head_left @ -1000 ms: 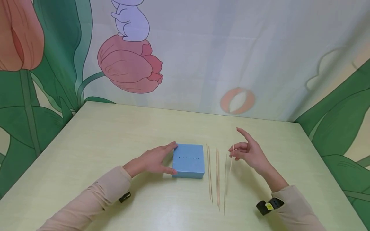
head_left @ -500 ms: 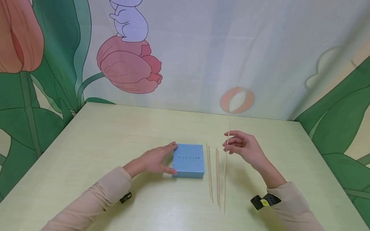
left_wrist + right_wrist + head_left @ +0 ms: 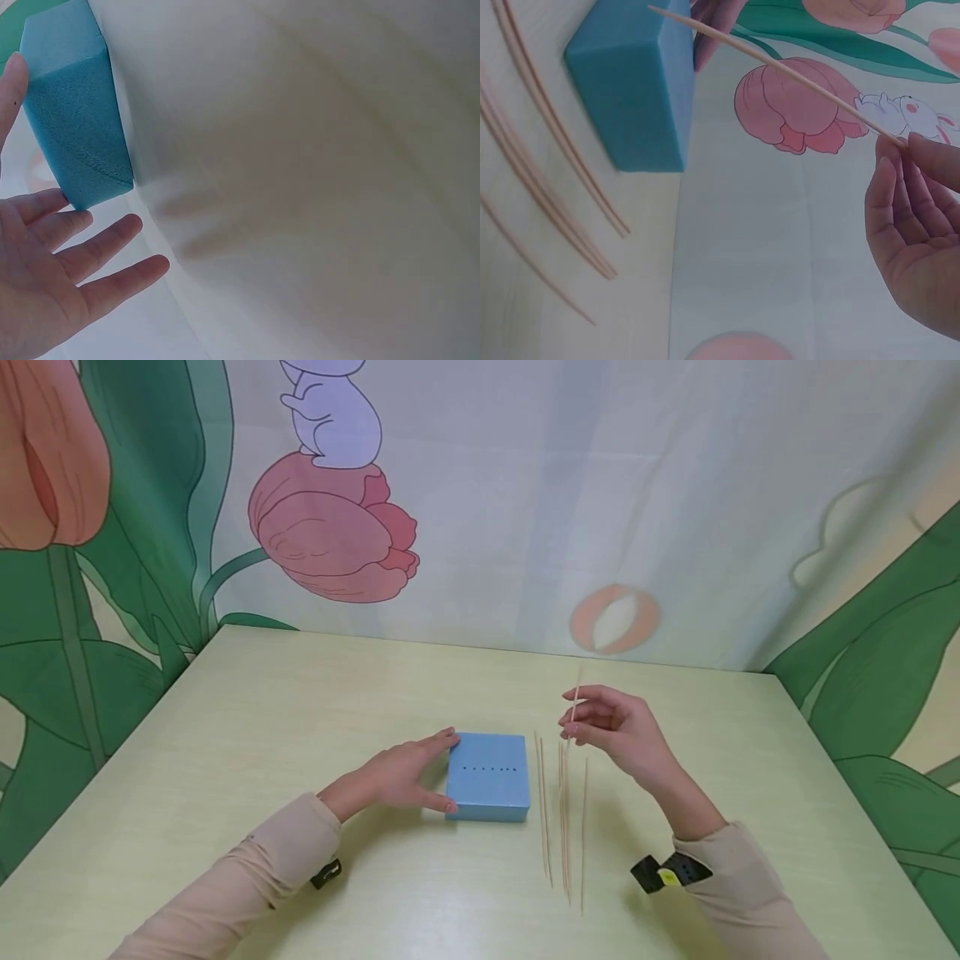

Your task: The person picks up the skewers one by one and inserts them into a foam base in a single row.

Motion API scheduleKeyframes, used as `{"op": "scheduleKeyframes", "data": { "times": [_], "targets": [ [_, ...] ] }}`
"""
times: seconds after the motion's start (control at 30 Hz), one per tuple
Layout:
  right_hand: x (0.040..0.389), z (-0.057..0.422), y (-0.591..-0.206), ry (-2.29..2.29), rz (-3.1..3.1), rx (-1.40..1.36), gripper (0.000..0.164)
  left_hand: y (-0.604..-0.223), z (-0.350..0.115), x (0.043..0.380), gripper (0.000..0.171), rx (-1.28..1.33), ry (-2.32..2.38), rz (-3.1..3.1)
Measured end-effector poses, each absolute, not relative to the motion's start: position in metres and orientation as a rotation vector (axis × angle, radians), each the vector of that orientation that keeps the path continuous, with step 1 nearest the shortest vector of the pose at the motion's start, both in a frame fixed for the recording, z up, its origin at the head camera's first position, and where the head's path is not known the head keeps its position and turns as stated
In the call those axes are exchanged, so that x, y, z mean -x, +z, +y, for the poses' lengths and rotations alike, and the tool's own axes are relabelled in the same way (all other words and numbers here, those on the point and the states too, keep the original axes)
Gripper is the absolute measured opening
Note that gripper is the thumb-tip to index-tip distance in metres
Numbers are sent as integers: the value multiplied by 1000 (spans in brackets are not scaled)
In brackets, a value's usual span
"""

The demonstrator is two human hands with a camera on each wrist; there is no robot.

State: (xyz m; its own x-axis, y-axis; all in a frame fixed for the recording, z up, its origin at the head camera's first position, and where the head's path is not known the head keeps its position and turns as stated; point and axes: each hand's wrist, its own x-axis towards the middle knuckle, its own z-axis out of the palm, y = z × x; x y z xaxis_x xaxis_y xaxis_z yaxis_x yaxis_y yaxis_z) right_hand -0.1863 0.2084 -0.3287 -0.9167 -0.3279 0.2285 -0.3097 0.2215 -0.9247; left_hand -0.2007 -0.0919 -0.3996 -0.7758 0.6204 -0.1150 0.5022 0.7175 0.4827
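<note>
A light blue foam block with a row of small dark holes across its top lies on the table. My left hand rests at the block's left side, thumb at the near corner and index fingertip at the far one. In the left wrist view its fingers are spread and mostly straight. Right of the block, above the table, my right hand pinches a thin wooden skewer between thumb and fingertips near one end. Its pointed end overlaps the block in the right wrist view.
Several skewers lie roughly parallel on the table just right of the block, with a single skewer farthest right. Behind the table's far edge hangs a printed curtain with flowers and a rabbit.
My right hand has lifted the skewer from the right of the row and moved it left, over the skewers on the table. The left hand and block stay in place.
</note>
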Motion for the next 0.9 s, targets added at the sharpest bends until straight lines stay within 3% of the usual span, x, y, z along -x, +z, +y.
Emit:
{"op": "scheduleKeyframes", "data": {
  "times": [0.9],
  "targets": [
    [198, 153, -318, -1951, 2481, 885, 23, -400, -91, 201, 97, -901, 675, 2653]
  ]
}}
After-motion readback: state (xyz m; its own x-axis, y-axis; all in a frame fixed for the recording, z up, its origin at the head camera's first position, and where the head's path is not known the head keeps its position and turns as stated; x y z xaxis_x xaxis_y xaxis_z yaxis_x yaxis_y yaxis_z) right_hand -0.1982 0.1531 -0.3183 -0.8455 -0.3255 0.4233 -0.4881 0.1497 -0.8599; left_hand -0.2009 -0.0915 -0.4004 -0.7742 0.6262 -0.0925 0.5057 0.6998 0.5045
